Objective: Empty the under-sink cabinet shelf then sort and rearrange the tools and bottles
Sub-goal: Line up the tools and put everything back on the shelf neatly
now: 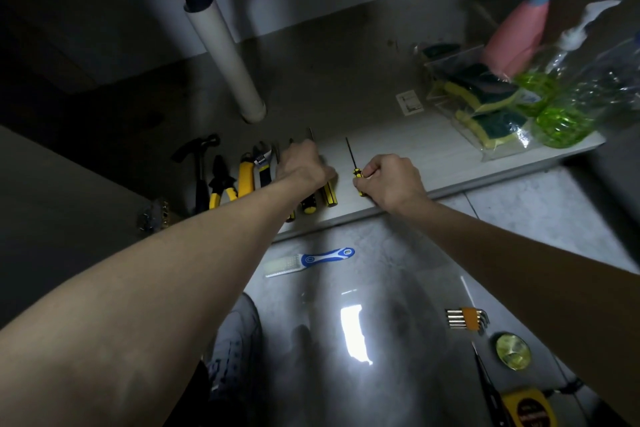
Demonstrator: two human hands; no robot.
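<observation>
Now | left hand [302, 163] curled over screwdrivers [328, 194] | right hand [391, 180] pinches screwdriver [356, 173]

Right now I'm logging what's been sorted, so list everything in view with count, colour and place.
hammer: 1, black, shelf far left
pliers: 1, black-yellow, beside hammer
wrench: 1, blue-handled, shelf row
screwdrivers: several, black-yellow, under left hand
sponges: pack, green-yellow, shelf right
bottles: green liquid, shelf right
brush: 1, blue-white, floor
hex keys: 1 set, orange holder, floor
left hand: on screwdrivers
right hand: grips small screwdriver
</observation>
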